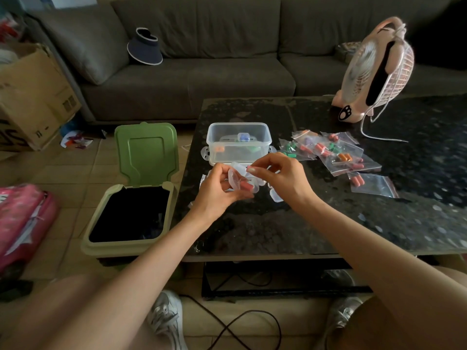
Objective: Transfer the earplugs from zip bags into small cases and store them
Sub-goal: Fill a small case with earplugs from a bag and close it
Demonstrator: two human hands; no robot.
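Bare knees and two forearms reach from the bottom edge toward the near side of a dark speckled table (328, 218). Above it, both hands meet around a small clear case (242, 181). The left hand (217, 190) curls its fingers under and around the case from the left. The right hand (280, 175) pinches the case's far upper edge between thumb and forefinger, its other fingers loosely bent. The case is hinged open, with one rounded half standing up on the left. Inside lie pink earplugs (246, 186), their long axis running roughly left to right and dipping slightly toward the right; how many there are is hard to tell. Just behind the hands sits a clear storage box (238, 147) without a lid, with a few filled cases inside. To its right, a loose overlapping heap of zip bags (338, 154) holds pink, orange, green and purple earplugs. An empty case (276, 196) rests on the table below the right wrist. A pink fan (374, 69) stands at the table's far edge. On the floor to the left is a green bin (101, 233), lid raised.
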